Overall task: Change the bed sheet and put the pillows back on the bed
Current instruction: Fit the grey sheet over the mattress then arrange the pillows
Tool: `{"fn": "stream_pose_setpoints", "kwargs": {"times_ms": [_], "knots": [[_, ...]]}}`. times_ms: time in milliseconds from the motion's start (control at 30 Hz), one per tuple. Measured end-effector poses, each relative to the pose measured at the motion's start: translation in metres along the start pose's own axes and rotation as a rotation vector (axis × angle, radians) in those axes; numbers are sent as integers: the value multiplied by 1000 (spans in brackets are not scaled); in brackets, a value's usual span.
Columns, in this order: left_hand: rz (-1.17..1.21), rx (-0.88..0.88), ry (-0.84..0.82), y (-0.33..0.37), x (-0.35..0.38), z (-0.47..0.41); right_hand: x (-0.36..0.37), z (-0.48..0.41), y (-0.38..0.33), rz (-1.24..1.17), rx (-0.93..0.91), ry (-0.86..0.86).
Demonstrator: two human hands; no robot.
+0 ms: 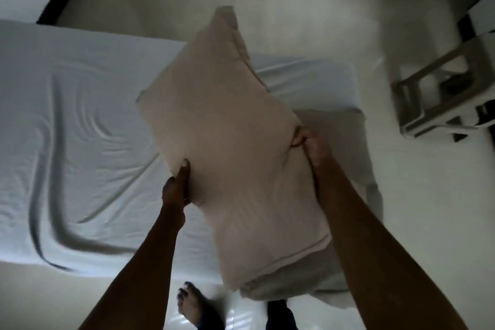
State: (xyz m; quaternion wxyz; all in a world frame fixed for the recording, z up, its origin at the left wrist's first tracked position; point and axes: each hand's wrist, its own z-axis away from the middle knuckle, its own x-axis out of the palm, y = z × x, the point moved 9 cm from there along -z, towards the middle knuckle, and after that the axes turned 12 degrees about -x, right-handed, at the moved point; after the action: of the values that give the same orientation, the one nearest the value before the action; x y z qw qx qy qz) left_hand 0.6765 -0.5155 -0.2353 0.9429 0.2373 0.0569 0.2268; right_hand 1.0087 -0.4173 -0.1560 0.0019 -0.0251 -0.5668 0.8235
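Head view: we hold the pillow (230,142) up over the bed sheet (80,128). Our left hand (176,185) and right hand (316,147) each pinch 1 side. If we let go crooked, it may slide off onto the floor (415,209).

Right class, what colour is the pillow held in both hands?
The soft rectangular fabric pillow is plain pale beige; head view.

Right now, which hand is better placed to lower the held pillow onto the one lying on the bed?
Probably the right hand: it grips the edge of the held pillow just over the lying pillow. The left hand holds the opposite edge, over the wrinkled sheet.
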Motion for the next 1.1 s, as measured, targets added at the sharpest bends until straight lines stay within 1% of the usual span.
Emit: {"fn": "stream_pose_setpoints", "kwargs": {"times_ms": [100, 133, 233, 267, 300, 333, 367, 400, 433, 467, 500, 567, 633, 733, 833, 900, 933, 967, 1033, 1067, 1100], "knots": [[-70, 28, -117, 10, 81, 9, -124, 3, -1, 41, 58, 211], [-131, 16, -124, 8, 108, 13, -154, 11, -2, 24, 82, 283], [-379, -2, -76, -6, 170, 20, -206, 29, 24, 176, 132, 373], [-474, 8, -48, -14, 184, 17, -217, 33, 47, 132, 179, 395], [-543, 23, -33, -23, 196, 12, -230, 38, 59, 274, 186, 390], [-573, 31, -35, -30, 204, 7, -238, 41, 75, 360, 246, 377], [-552, 14, -64, -39, 207, 2, -246, 45, 90, 407, 315, 352], [-484, -45, -115, -53, 211, -7, -256, 44, 110, 374, 370, 344], [-424, -117, -168, -68, 214, -14, -260, 41, 127, 292, 427, 321], [-365, -178, -238, -82, 218, -16, -257, 36, 141, 231, 472, 260], [-316, -201, -286, -90, 222, -12, -254, 31, 147, 196, 485, 206], [-251, -169, -306, -93, 230, -9, -256, 12, 150, 202, 423, 194], [-225, -97, -305, -76, 245, -1, -258, -7, 142, 236, 345, 235], [-269, -13, -308, -32, 267, 11, -260, -32, 120, 228, 224, 299], [-325, 35, -359, 23, 287, 9, -257, -58, 108, 205, 181, 355], [-406, 133, -289, 66, 295, 0, -250, -72, 104, 233, 183, 391], [-477, 200, -185, 88, 293, -9, -245, -76, 105, 243, 184, 422], [-579, 276, -38, 106, 287, -14, -240, -76, 105, 255, 178, 469], [-836, 423, 187, 117, 284, -24, -233, -70, 111, 249, 206, 574], [-928, 492, 248, 110, 283, -26, -227, -65, 113, 269, 222, 610], [-977, 537, 271, 99, 282, -28, -221, -61, 110, 298, 227, 635]]}}
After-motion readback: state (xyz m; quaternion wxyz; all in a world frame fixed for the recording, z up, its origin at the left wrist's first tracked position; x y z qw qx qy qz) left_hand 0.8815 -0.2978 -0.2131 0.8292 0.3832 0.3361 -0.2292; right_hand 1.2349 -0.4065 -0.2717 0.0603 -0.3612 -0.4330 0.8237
